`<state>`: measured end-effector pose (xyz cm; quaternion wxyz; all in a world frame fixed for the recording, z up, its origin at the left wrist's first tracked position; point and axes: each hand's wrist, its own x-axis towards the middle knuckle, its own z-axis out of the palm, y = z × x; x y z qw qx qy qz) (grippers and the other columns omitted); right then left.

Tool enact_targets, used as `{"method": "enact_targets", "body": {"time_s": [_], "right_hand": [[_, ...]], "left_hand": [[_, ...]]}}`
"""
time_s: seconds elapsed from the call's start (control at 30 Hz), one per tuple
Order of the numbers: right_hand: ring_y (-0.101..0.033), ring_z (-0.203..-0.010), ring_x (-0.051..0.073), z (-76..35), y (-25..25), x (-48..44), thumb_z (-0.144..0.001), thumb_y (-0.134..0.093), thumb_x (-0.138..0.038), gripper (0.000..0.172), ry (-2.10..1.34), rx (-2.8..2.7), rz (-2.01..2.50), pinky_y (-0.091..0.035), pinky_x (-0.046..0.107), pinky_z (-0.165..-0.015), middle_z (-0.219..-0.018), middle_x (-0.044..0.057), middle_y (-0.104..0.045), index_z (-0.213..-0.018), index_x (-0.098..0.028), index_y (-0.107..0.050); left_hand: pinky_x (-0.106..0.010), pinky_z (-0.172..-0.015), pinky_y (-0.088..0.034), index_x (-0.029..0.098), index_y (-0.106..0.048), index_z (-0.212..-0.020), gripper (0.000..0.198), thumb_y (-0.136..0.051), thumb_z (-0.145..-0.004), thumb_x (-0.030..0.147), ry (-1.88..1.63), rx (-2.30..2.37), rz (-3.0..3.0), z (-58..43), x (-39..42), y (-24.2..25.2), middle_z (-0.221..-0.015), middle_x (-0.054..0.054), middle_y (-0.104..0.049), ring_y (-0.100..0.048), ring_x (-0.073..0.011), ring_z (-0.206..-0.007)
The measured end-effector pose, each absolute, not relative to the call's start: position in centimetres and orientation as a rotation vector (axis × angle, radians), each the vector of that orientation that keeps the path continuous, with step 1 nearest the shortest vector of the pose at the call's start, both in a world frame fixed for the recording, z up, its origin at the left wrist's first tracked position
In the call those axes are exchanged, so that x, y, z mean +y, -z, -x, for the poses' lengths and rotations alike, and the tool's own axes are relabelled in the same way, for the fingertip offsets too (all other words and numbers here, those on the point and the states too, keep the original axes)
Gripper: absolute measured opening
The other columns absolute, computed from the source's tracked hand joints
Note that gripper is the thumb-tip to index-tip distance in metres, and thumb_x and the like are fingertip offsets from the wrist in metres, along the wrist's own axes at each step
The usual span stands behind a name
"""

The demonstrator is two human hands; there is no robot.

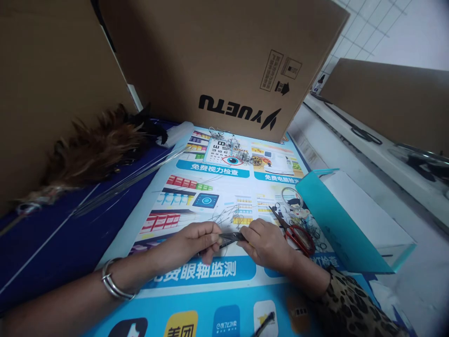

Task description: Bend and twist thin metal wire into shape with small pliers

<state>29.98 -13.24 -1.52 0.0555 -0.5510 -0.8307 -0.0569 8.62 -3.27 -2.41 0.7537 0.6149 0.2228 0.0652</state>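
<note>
My right hand [264,243] is closed around a pair of dark pliers [231,237], whose jaws point left. At the jaws, my left hand [203,238] is closed in a pinch on what looks like a thin wire, mostly hidden by the fingers. Just beyond both hands, several loose cut wires [228,216] are scattered over the printed sheet [224,292]. Scissors with red handles [299,238] lie to the right of my right hand, beside a coil of wire [292,197] and small bent wire pieces [317,234].
A large cardboard box [224,61] stands at the back. Small wire shapes [238,149] are heaped before it. An open teal box [351,224] sits at right. On the left are long straight wires [129,185] and a brown feather duster [101,145].
</note>
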Motion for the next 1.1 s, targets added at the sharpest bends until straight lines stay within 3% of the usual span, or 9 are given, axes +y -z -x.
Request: {"method": "enact_targets", "body": {"time_s": [0.3, 0.73, 1.1], "right_hand": [[-0.053, -0.080, 0.018, -30.28, 1.93, -13.38, -0.090, -0.042, -0.040, 0.028, -0.114, -2.434, 1.679, -0.037, 0.027, -0.065, -0.085, 0.006, -0.059, -0.098, -0.017, -0.056], [-0.055, -0.079, 0.016, -29.91, 1.49, -13.43, -0.090, -0.043, -0.040, 0.027, -0.274, -2.375, 1.727, -0.039, 0.024, -0.065, -0.085, 0.005, -0.060, -0.098, -0.018, -0.056], [-0.052, -0.086, 0.019, -29.74, 1.53, -13.34, -0.089, -0.043, -0.041, 0.030, -0.162, -2.351, 1.706, -0.040, 0.028, -0.071, -0.090, 0.008, -0.058, -0.103, -0.017, -0.055]], "left_hand": [[-0.024, -0.059, -0.036, 0.016, -0.052, -0.077, 0.023, -0.045, -0.088, 0.036, -0.150, 0.486, -1.334, -8.84, -3.27, 1.97, -0.058, 0.003, -0.057, -0.050, -0.0109, -0.056], [-0.024, -0.057, -0.035, 0.017, -0.052, -0.076, 0.023, -0.045, -0.087, 0.037, -0.198, 0.498, -1.355, -8.85, -3.62, 1.89, -0.058, 0.003, -0.055, -0.048, -0.0112, -0.056], [-0.025, -0.059, -0.035, 0.017, -0.053, -0.078, 0.024, -0.044, -0.088, 0.037, -0.203, 0.475, -1.303, -8.84, -3.47, 2.43, -0.055, 0.002, -0.056, -0.049, -0.0115, -0.054]]}}
